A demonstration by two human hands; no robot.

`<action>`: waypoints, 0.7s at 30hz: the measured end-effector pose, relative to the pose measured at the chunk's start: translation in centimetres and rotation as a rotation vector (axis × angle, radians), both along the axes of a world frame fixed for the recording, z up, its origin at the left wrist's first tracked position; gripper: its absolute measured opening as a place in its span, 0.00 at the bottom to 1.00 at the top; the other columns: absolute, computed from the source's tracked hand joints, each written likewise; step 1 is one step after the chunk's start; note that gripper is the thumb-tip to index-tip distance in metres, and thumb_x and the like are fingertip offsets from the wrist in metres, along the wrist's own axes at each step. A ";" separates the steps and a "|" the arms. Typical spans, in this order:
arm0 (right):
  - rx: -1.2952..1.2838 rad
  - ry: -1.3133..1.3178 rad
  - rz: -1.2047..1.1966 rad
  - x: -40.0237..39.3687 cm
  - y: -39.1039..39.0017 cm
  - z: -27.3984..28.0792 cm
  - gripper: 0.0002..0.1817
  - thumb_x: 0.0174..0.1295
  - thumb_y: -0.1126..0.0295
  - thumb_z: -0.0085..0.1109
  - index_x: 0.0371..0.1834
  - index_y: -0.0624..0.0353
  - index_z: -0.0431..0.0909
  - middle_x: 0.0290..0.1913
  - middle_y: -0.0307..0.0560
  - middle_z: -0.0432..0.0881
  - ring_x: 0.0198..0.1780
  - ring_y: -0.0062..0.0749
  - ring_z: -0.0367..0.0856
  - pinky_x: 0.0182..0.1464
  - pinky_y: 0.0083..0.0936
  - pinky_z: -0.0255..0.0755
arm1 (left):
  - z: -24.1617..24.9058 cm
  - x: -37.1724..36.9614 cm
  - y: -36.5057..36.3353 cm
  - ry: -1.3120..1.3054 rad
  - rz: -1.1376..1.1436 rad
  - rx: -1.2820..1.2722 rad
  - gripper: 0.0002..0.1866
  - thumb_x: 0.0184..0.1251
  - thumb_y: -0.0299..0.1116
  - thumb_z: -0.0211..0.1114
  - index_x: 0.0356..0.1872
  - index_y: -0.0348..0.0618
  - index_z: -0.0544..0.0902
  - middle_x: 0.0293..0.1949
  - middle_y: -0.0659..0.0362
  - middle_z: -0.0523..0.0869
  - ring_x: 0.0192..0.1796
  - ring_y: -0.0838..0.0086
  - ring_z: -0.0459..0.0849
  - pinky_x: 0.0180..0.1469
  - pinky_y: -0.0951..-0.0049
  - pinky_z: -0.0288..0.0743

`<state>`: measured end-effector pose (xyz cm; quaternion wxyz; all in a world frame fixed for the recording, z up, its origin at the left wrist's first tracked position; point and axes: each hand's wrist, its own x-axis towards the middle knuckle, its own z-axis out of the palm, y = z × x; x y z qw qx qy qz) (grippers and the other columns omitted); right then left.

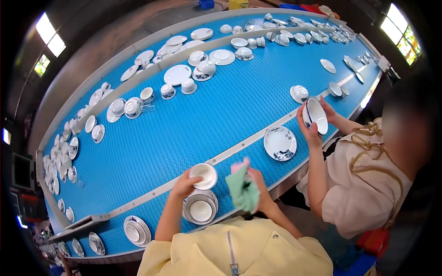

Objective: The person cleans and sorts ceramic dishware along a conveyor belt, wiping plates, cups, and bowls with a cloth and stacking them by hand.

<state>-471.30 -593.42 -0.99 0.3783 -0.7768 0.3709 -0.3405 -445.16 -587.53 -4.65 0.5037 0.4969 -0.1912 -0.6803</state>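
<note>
A small white bowl (pixel 204 176) is held at its rim by my left hand (pixel 185 184), thumb inside it. Just below it, nested white bowls (pixel 200 210) rest on the near blue belt. My right hand (pixel 261 188), to the right of the stack, is closed round a green and pink cloth (pixel 243 188), which hangs over the belt and looks slightly blurred. Beyond the cloth lies a white plate (pixel 280 143) with a blue pattern. The cloth does not touch the bowl.
To the right a co-worker (pixel 363 170) holds a white bowl (pixel 315 116) in both hands. A pale divider rail (pixel 244 145) splits the blue conveyor (pixel 193 124). Several stacked dishes (pixel 137 231) sit at the lower left, and many plates and bowls (pixel 177 74) lie along the far side.
</note>
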 end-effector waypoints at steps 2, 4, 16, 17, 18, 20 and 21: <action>-0.199 0.123 0.151 0.3 -1.6 2.8 0.36 0.44 0.72 0.62 0.60 0.57 0.61 0.52 0.49 0.69 0.51 0.46 0.71 0.53 0.31 0.69 | 0.2 -4.7 -1.3 -0.012 -0.151 -0.150 0.35 0.47 0.37 0.69 0.57 0.34 0.67 0.51 0.52 0.75 0.52 0.69 0.75 0.54 0.70 0.69; -0.183 0.132 0.212 0.3 -2.2 2.7 0.30 0.44 0.71 0.60 0.56 0.57 0.66 0.53 0.48 0.66 0.54 0.45 0.69 0.48 0.33 0.72 | 0.6 -8.7 -3.0 -0.269 -0.237 -0.162 0.40 0.45 0.43 0.72 0.58 0.34 0.65 0.53 0.52 0.74 0.56 0.70 0.71 0.57 0.69 0.66; 0.065 -0.005 0.184 -2.4 -9.6 -4.9 0.24 0.47 0.60 0.63 0.47 0.60 0.71 0.43 0.47 0.78 0.43 0.38 0.80 0.39 0.30 0.76 | 3.5 -18.6 -7.9 -0.827 0.244 -0.321 0.39 0.42 0.43 0.75 0.54 0.36 0.66 0.49 0.47 0.74 0.57 0.58 0.71 0.58 0.61 0.64; 0.333 -0.123 0.209 -3.3 -9.9 -6.1 0.23 0.48 0.62 0.63 0.47 0.59 0.71 0.42 0.46 0.78 0.43 0.37 0.80 0.40 0.29 0.76 | 3.1 -18.8 -8.6 -1.012 0.270 -0.556 0.38 0.41 0.43 0.75 0.52 0.36 0.67 0.49 0.46 0.73 0.58 0.54 0.69 0.60 0.60 0.62; 0.597 -0.242 0.226 -4.1 -10.5 -7.4 0.22 0.49 0.64 0.62 0.47 0.59 0.71 0.41 0.44 0.78 0.42 0.36 0.80 0.40 0.29 0.76 | 2.9 -18.7 -9.1 -1.019 0.284 -0.553 0.38 0.41 0.43 0.75 0.52 0.36 0.67 0.49 0.46 0.73 0.58 0.54 0.69 0.60 0.60 0.62; 1.142 -0.479 0.237 -6.3 -11.2 -10.2 0.20 0.51 0.67 0.61 0.48 0.58 0.71 0.39 0.42 0.79 0.40 0.34 0.80 0.41 0.28 0.76 | 2.5 -18.9 -9.8 -1.093 0.029 -0.581 0.38 0.42 0.44 0.74 0.52 0.36 0.67 0.52 0.44 0.70 0.58 0.50 0.66 0.61 0.59 0.61; 1.412 -0.598 0.225 -7.1 -11.3 -10.9 0.19 0.51 0.69 0.60 0.48 0.58 0.71 0.38 0.41 0.79 0.39 0.33 0.80 0.41 0.27 0.76 | 1.9 -17.8 -10.6 -0.936 -0.130 -0.625 0.42 0.42 0.44 0.75 0.56 0.37 0.63 0.56 0.43 0.65 0.60 0.50 0.64 0.62 0.57 0.58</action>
